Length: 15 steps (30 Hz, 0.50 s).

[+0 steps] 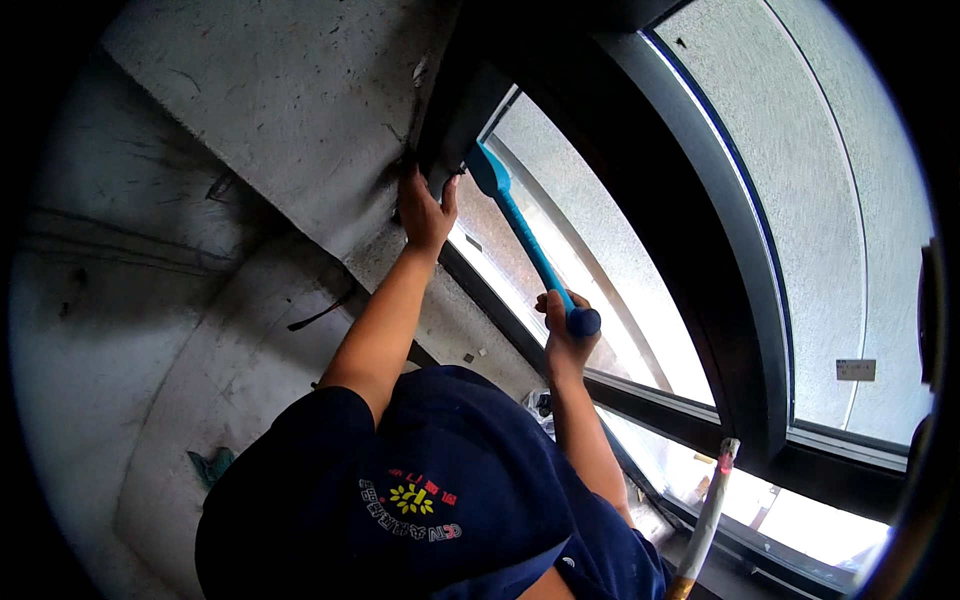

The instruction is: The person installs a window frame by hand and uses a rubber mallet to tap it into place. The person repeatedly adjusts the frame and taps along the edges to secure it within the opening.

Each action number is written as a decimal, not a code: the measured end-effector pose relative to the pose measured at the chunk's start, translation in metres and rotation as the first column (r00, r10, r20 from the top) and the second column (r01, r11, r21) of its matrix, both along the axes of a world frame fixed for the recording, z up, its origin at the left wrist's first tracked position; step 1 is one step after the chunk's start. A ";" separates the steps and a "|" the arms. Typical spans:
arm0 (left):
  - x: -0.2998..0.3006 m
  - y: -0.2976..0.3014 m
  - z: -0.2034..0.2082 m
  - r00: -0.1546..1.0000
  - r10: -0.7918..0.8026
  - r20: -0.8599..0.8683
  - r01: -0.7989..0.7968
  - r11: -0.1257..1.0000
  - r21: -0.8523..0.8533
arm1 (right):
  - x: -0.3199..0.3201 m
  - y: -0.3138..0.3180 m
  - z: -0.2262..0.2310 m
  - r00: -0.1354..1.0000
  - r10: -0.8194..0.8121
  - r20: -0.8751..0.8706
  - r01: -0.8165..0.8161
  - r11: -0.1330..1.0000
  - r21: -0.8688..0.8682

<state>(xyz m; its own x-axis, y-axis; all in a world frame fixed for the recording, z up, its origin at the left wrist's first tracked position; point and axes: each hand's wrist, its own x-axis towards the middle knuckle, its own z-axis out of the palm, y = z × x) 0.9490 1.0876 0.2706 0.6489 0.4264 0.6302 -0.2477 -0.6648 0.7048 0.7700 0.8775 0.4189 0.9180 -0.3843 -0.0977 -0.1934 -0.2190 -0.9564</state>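
Note:
My left hand point(428, 212) is raised to the dark window frame point(462, 115) beside the wall, its fingers on the wall side and its thumb on the glass side, gripping the edge. A small dark bit shows at the thumb tip; I cannot make out what it is. My right hand point(572, 345) is closed round the lower handle of a blue flat-headed tool point(530, 240) with a round dark-blue butt. The tool slants up to the left, and its broad head meets the inner edge of the frame, close to my left thumb.
A lit cigarette point(708, 515) juts up at the lower right. Large glass panes point(780, 180) in thick black frames fill the right side. A scuffed grey wall point(280, 90) stands at the left. Clear plastic point(540, 408) and a green scrap point(210, 465) lie lower down.

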 end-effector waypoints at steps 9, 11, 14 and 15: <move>0.000 -0.008 0.014 0.994 0.103 -0.045 -0.101 0.994 0.037 | -0.001 0.006 0.000 1.000 -0.005 0.009 0.006 0.998 -0.064; 0.002 -0.013 0.012 0.986 0.156 -0.052 -0.153 0.987 0.057 | 0.001 0.001 0.000 0.999 0.016 0.031 -0.013 0.997 -0.079; 0.005 -0.018 0.008 0.980 0.188 -0.064 -0.187 0.982 0.024 | 0.003 -0.003 0.009 0.998 0.051 0.044 -0.047 0.994 -0.098; 0.006 -0.018 0.006 0.979 0.194 -0.066 -0.193 0.981 0.022 | 0.004 -0.004 0.011 0.997 0.063 0.040 -0.058 0.991 -0.117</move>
<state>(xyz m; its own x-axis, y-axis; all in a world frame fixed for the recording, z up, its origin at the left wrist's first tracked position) 0.9548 1.0693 0.2763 0.5966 0.5386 0.5949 -0.0657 -0.7061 0.7051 0.7739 0.8736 0.4300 0.9424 -0.3340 -0.0155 -0.1353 -0.3384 -0.9312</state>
